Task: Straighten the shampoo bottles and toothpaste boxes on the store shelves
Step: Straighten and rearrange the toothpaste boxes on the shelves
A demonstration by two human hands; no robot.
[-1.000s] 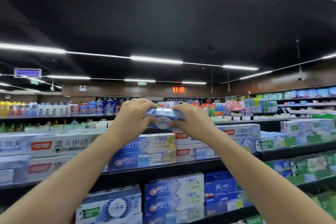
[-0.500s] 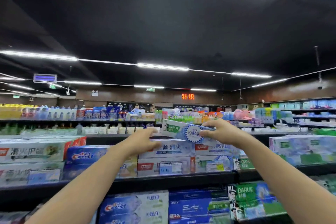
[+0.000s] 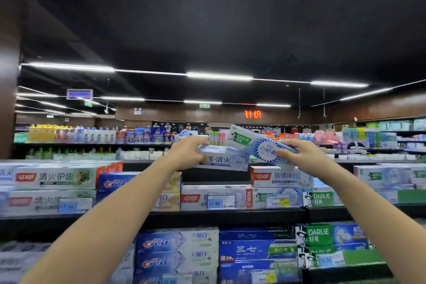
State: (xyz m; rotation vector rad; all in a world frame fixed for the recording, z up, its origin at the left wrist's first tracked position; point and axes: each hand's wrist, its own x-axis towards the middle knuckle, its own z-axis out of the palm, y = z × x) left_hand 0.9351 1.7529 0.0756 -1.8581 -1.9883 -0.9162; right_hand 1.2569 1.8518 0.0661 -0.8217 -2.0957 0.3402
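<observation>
- Half a second back the left hand [image 3: 187, 153] was only reaching. Now its fingers [image 3: 202, 158] grip the end of a pale blue toothpaste box [image 3: 227, 160], lifted off the stack.
- The right hand [image 3: 299, 154] still pinches the Darlie box [image 3: 253, 142]. It's tilted, with the free end up and left of those fingers, over the pale box.
- Right below the right fingers, a red-and-white box [image 3: 280, 176] sits on the top shelf [image 3: 230, 213]. Crest boxes [image 3: 159, 243] are 1 shelf lower.
- Dark ceiling, strip lights [image 3: 219, 75], and a red sign [image 3: 252, 114] far behind the fingers.
- Readable: "DARLIE", "Crest", and a price tag [image 3: 221, 200] showing 18 80.
</observation>
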